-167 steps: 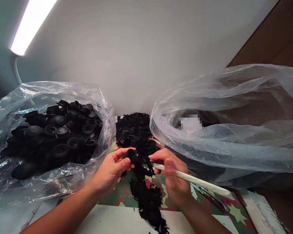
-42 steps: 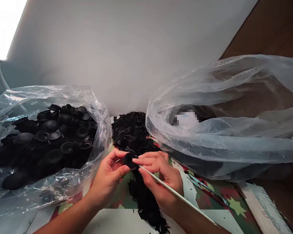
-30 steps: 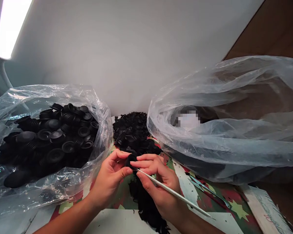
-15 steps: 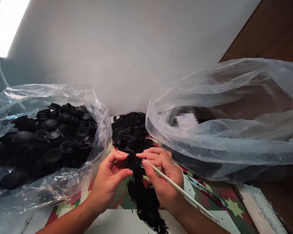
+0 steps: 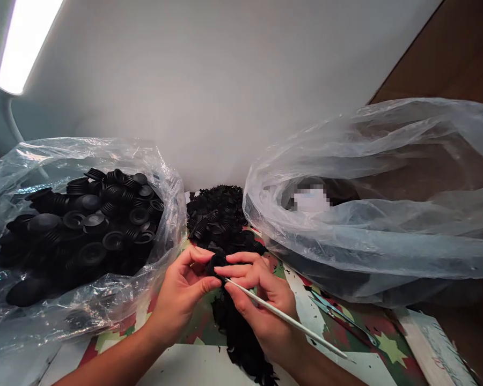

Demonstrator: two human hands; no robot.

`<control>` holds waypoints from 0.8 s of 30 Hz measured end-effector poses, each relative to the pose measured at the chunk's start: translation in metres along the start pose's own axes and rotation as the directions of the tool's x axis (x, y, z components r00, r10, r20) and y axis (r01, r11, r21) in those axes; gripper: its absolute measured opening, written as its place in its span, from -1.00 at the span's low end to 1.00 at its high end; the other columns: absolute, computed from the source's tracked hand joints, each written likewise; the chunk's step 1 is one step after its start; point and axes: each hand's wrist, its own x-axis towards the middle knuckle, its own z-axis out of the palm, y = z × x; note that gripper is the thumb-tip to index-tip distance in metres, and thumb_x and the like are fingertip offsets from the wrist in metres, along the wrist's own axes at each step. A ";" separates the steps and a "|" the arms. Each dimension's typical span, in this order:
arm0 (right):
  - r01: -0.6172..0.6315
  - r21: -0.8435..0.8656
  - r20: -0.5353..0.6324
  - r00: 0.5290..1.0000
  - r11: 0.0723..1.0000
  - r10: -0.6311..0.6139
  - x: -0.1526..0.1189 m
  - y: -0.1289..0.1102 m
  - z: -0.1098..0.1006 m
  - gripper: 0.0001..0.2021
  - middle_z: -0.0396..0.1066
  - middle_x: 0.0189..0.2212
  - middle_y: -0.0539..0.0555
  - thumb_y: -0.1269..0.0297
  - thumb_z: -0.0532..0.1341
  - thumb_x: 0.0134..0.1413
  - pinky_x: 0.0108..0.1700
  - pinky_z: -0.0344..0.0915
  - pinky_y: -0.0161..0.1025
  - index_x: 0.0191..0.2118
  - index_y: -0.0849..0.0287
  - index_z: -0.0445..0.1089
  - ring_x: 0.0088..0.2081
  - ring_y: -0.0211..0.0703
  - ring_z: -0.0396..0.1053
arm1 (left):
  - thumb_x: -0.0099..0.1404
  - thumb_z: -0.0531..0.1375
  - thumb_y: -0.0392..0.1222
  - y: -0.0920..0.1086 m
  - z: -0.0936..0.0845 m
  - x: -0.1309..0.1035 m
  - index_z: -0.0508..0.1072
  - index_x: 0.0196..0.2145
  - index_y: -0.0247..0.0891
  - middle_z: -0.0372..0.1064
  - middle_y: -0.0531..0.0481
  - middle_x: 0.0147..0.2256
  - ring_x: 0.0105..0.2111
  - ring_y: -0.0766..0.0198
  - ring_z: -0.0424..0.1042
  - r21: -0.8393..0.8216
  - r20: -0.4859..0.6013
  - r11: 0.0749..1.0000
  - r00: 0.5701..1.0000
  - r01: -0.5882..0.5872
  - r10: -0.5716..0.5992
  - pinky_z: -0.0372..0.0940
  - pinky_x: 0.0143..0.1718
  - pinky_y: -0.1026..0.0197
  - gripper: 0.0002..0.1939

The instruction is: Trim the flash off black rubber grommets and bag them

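A small round black rubber part (image 5: 216, 264) is pinched between the thumb and fingers of my left hand (image 5: 186, 289). My right hand (image 5: 263, 300) grips a long thin white stick (image 5: 290, 320), whose tip meets the black part near my left thumb. The fingertips of my right hand also touch that part. Below the hands lies a strip of black scraps (image 5: 239, 335), and behind them rises a heap of black ribbed parts and bits (image 5: 215, 214).
A clear plastic bag (image 5: 172, 203) full of black ribbed parts stands left. Another clear bag (image 5: 346, 252) spreads on the right. Metal scissors or tweezers (image 5: 346, 316) lie right of my hand, beside a whitish box (image 5: 434, 343). A lit lamp (image 5: 28, 43) hangs upper left.
My right hand has shifted slightly left and down, bringing the stick's tip against the black part. My left hand keeps its pinch. The whole view has shifted slightly.
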 end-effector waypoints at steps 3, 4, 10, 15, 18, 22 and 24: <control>0.020 -0.026 0.000 1.000 0.999 -0.020 -0.001 0.000 0.002 -0.83 0.65 -0.27 -0.02 0.44 0.26 0.20 -0.06 0.38 -0.02 -0.39 0.03 0.41 -0.08 -0.02 0.50 | -0.02 0.53 -0.22 0.000 0.000 -0.001 0.55 -0.38 -0.22 0.37 0.03 -0.35 -0.30 0.25 0.38 0.005 -0.014 1.000 1.000 -0.001 0.001 0.33 -0.24 0.30 -0.73; 0.035 -0.047 -0.008 0.999 0.998 -0.035 -0.001 0.000 0.002 -0.82 0.64 -0.27 -0.02 0.45 0.26 0.20 -0.06 0.36 -0.02 -0.39 0.03 0.41 -0.09 -0.03 0.50 | -0.02 0.53 -0.23 -0.001 0.001 -0.002 0.55 -0.38 -0.22 0.37 0.03 -0.35 -0.30 0.25 0.38 0.007 -0.017 1.000 1.000 -0.002 0.003 0.33 -0.25 0.30 -0.72; 0.061 -0.160 -0.139 0.987 0.985 -0.084 0.003 0.006 -0.001 -0.79 0.64 -0.27 -0.04 0.48 0.22 0.23 -0.01 0.25 0.02 -0.40 0.03 0.37 -0.11 -0.03 0.48 | 0.03 0.52 -0.23 -0.001 0.000 -0.002 0.55 -0.36 -0.21 0.39 0.04 -0.33 -0.28 0.27 0.39 0.020 0.035 1.000 0.999 -0.015 0.014 0.32 -0.25 0.33 -0.75; 0.045 0.022 -0.059 0.997 0.999 -0.043 0.003 0.009 -0.007 -0.82 0.65 -0.24 -0.06 0.44 0.26 0.23 0.02 0.27 0.00 -0.37 0.02 0.38 -0.05 -0.04 0.44 | 0.06 0.51 -0.17 0.000 -0.005 0.002 0.54 -0.31 -0.20 0.38 0.05 -0.31 -0.30 0.30 0.37 -0.018 0.033 1.000 0.999 0.015 -0.014 0.30 -0.33 0.36 -0.72; 0.024 0.094 -0.001 1.000 0.995 -0.024 0.002 0.011 -0.007 -0.83 0.65 -0.22 -0.05 0.42 0.28 0.23 0.03 0.28 0.00 -0.37 0.01 0.39 -0.02 -0.04 0.44 | 0.05 0.52 -0.12 0.000 -0.006 0.002 0.54 -0.29 -0.21 0.39 0.04 -0.32 -0.31 0.30 0.38 -0.050 0.041 0.998 0.998 0.043 -0.041 0.29 -0.35 0.37 -0.69; 0.027 0.109 0.026 0.999 0.994 -0.030 0.002 0.010 -0.007 -0.84 0.66 -0.21 -0.05 0.41 0.29 0.21 0.05 0.27 0.02 -0.38 0.01 0.41 -0.01 -0.03 0.44 | 0.08 0.51 -0.12 -0.001 -0.006 0.000 0.55 -0.28 -0.21 0.42 0.05 -0.33 -0.34 0.34 0.38 -0.078 0.075 0.995 0.995 0.067 -0.062 0.26 -0.40 0.40 -0.71; 0.036 0.103 0.031 0.999 0.994 -0.040 0.003 0.009 -0.007 -0.84 0.66 -0.21 -0.06 0.42 0.29 0.20 0.04 0.27 0.01 -0.37 0.01 0.42 -0.02 -0.03 0.44 | 0.09 0.50 -0.14 -0.001 -0.006 -0.001 0.55 -0.28 -0.21 0.44 0.06 -0.34 -0.36 0.36 0.38 -0.095 0.089 0.992 0.993 0.087 -0.078 0.24 -0.42 0.42 -0.72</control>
